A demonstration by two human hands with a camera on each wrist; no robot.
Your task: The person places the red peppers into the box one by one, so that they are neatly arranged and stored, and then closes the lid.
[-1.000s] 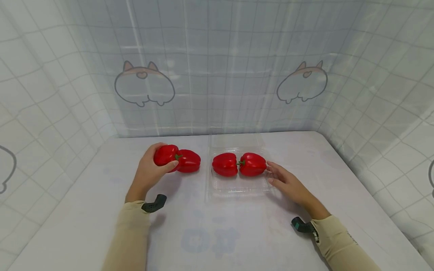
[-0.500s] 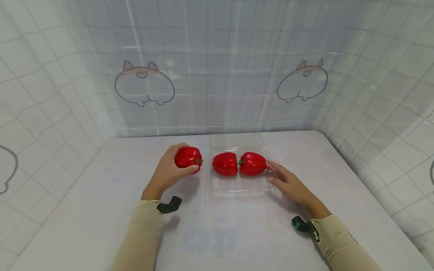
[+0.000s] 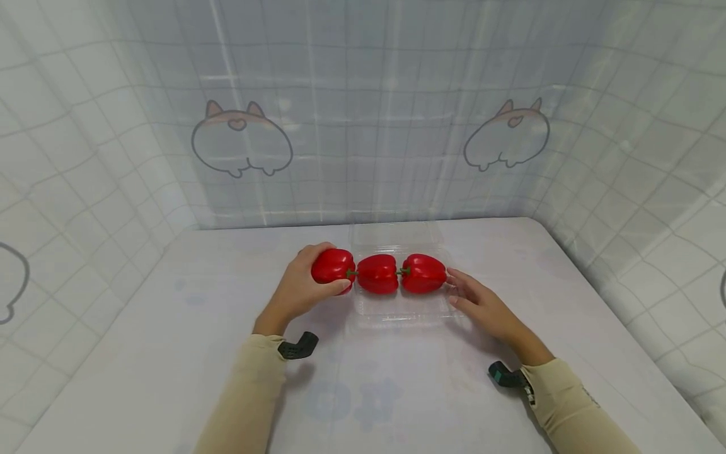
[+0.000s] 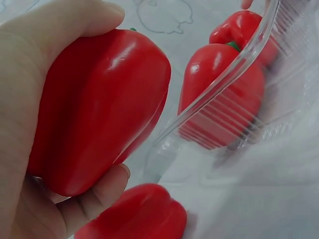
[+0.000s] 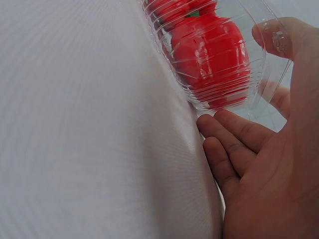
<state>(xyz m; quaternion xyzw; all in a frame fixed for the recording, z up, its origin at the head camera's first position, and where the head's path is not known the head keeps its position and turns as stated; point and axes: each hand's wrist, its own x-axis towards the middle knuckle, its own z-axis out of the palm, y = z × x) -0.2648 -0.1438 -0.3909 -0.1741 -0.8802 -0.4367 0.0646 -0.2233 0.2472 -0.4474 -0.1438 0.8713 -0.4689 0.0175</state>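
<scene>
My left hand [image 3: 306,280] grips a red bell pepper [image 3: 333,265], thumb on one side and fingers curled round the other. In the left wrist view this pepper hangs beside the wall of a clear plastic container [image 4: 229,74]. Below it on the table lies another red bell pepper [image 4: 144,214], mostly hidden in the head view. Two more bell peppers, a left one [image 3: 377,274] and a right one [image 3: 423,273], lie in the container stem to stem. My right hand [image 3: 482,309] touches the container's right side with loosely extended fingers, thumb near the rim.
The container's clear lid [image 3: 395,234] lies folded back behind it. A white table [image 3: 351,378] with faint prints stands against a gridded curtain [image 3: 374,126] with cartoon outlines. Dark wrist devices [image 3: 297,346] sit at both cuffs.
My left hand has carried its bell pepper rightward, over the one on the table, to the container's left edge. My right hand has stayed at the container's right side.
</scene>
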